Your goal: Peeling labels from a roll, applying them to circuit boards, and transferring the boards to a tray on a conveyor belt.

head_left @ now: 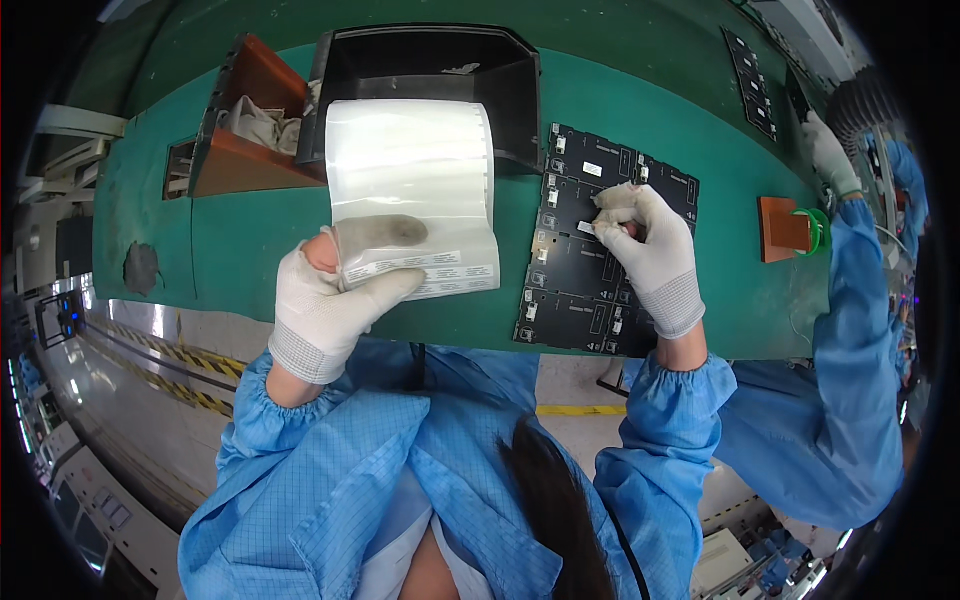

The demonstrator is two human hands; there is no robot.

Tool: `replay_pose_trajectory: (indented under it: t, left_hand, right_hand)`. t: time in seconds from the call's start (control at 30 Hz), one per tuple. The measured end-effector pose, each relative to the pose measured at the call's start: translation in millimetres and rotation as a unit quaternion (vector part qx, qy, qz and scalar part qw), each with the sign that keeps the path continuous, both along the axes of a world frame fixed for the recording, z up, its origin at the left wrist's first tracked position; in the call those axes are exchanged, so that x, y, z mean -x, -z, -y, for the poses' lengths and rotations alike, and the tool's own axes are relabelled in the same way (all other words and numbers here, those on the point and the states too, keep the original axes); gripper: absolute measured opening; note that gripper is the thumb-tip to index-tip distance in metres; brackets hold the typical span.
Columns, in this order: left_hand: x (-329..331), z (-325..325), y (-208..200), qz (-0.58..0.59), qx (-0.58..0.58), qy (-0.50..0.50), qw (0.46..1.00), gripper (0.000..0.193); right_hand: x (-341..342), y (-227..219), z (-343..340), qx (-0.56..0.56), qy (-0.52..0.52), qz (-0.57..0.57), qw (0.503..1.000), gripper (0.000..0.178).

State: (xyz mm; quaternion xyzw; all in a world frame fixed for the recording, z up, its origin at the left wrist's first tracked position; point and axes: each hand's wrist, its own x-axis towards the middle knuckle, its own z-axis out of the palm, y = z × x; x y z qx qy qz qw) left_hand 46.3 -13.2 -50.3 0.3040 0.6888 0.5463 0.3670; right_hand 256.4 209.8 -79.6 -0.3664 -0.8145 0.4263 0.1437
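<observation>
My left hand (345, 290), in a white glove with a bare thumb or fingertip showing, pinches the loose end of a label roll (410, 150). Rows of small printed white labels (440, 272) run along that end. On the right, my gloved right hand (645, 235) is closed in a pinch over a black circuit board panel (570, 265). A small white label (587, 228) shows at its fingertips; whether it touches the board cannot be made out. Higher on the panel lies another white label (593, 169).
Behind the roll stands a black bin (430, 50), beside a brown holder (255, 150) with cloth inside. Another board (750, 85) lies far right, near a co-worker's gloved hand (830, 155). A brown block with a green tape roll (818, 232) sits at the green table's right.
</observation>
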Motion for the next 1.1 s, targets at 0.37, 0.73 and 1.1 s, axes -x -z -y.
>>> replay_pose_trajectory:
  t: [0.37,0.73,1.1]
  left_hand:
    - [-2.5,-2.3,-0.5,-0.011,0.0,0.018,1.0,0.034]
    - [-0.5,1.6,2.5,0.028,-0.001,0.004,1.0,0.034]
    - [-13.8,-2.9,-11.3,0.042,0.032,0.029,0.998,0.033]
  right_hand:
    - [3.3,10.5,3.9,-0.036,0.026,-0.021,0.999,0.018]
    - [7.3,19.3,15.0,-0.223,-0.009,-0.004,0.975,0.022]
    - [22.1,-40.2,68.8,-0.19,-0.135,-0.149,0.961,0.038]
